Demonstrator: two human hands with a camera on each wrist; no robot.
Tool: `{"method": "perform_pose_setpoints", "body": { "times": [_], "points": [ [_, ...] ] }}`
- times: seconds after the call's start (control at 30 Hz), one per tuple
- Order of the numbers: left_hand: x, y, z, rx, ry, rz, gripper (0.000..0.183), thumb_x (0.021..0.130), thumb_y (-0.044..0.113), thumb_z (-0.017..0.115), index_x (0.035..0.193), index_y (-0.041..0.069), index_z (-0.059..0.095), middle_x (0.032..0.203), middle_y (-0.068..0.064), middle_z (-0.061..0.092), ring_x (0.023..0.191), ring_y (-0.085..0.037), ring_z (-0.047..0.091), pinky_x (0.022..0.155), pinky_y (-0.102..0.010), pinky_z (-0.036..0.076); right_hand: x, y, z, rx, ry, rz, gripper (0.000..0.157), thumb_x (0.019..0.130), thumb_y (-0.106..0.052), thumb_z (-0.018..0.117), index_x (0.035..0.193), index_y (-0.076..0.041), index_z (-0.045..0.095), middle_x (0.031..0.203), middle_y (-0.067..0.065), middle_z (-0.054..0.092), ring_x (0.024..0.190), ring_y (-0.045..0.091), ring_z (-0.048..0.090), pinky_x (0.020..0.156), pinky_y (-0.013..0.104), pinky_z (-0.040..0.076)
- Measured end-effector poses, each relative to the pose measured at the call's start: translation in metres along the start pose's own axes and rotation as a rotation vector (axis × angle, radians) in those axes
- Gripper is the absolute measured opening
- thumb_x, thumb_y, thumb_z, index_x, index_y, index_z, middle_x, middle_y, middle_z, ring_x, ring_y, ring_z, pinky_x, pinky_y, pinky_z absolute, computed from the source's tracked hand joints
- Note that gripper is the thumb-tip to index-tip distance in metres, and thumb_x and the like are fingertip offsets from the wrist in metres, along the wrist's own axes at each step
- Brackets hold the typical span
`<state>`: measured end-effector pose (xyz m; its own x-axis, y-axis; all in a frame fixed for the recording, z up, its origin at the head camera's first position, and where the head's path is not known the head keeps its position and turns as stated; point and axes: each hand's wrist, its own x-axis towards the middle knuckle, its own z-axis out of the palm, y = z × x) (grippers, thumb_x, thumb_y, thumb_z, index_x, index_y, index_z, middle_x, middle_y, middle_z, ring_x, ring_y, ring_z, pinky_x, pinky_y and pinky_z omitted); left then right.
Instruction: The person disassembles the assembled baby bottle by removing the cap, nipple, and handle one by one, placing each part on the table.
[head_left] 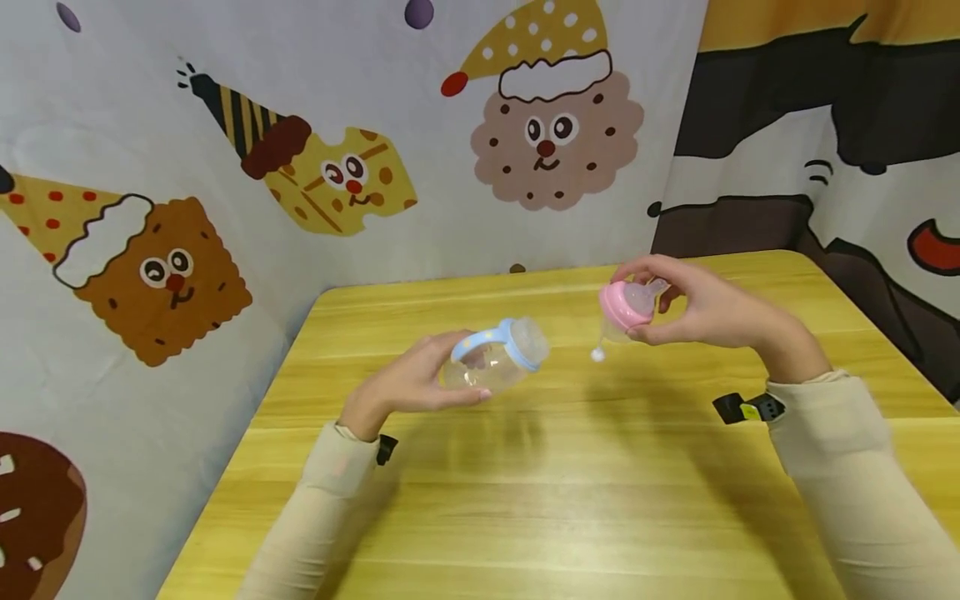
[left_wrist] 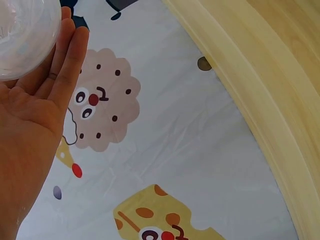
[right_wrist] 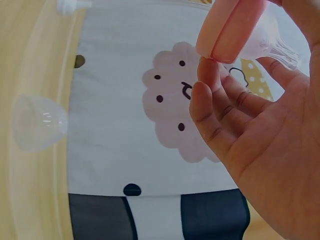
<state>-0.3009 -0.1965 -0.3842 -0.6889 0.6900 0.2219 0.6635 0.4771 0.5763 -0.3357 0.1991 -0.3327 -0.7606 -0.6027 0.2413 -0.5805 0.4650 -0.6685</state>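
Observation:
My left hand (head_left: 420, 375) holds a clear baby bottle (head_left: 491, 375) tilted on its side, with fingers behind it and the thumb along the near side. The bottle has a blue handle with yellow marks, a blue collar, and a translucent neck pointing right. In the left wrist view the bottle's clear rounded end (left_wrist: 27, 40) lies against the fingers. Off to the right and a little higher, my right hand (head_left: 705, 304) pinches a pink bottle collar (head_left: 626, 307) with a clear teat toward the palm. A thin straw with a white weighted end (head_left: 597, 354) hangs from it.
Both hands are over a yellow wood-grain table (head_left: 570, 517). A clear dome-shaped piece (right_wrist: 40, 122) shows over the table in the right wrist view. Behind the table hangs a white cloth (head_left: 450, 225) printed with cartoon foods.

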Motion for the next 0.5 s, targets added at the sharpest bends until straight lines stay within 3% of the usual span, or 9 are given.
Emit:
{"method": "perform_pose_setpoints", "body": {
  "times": [0.2, 0.5],
  "points": [
    [0.001, 0.001, 0.002, 0.013, 0.004, -0.001, 0.051, 0.083, 0.049, 0.073, 0.121, 0.017, 0.057, 0.103, 0.007, 0.064, 0.094, -0.008, 0.061, 0.080, -0.030, 0.053, -0.006, 0.011, 0.010, 0.007, -0.016, 0.043, 0.063, 0.073, -0.019, 0.087, 0.126, -0.032, 0.055, 0.115, -0.005, 0.057, 0.097, 0.016, 0.053, 0.076, 0.027, 0.048],
    [0.000, 0.002, 0.002, 0.005, 0.014, -0.008, 0.049, 0.083, 0.046, 0.074, 0.119, 0.016, 0.058, 0.101, 0.005, 0.064, 0.091, -0.007, 0.061, 0.078, -0.029, 0.053, -0.006, 0.022, 0.021, 0.000, -0.026, 0.063, 0.063, 0.074, -0.021, 0.086, 0.127, -0.032, 0.053, 0.117, -0.006, 0.056, 0.099, 0.014, 0.052, 0.076, 0.030, 0.048]
  ]
}}
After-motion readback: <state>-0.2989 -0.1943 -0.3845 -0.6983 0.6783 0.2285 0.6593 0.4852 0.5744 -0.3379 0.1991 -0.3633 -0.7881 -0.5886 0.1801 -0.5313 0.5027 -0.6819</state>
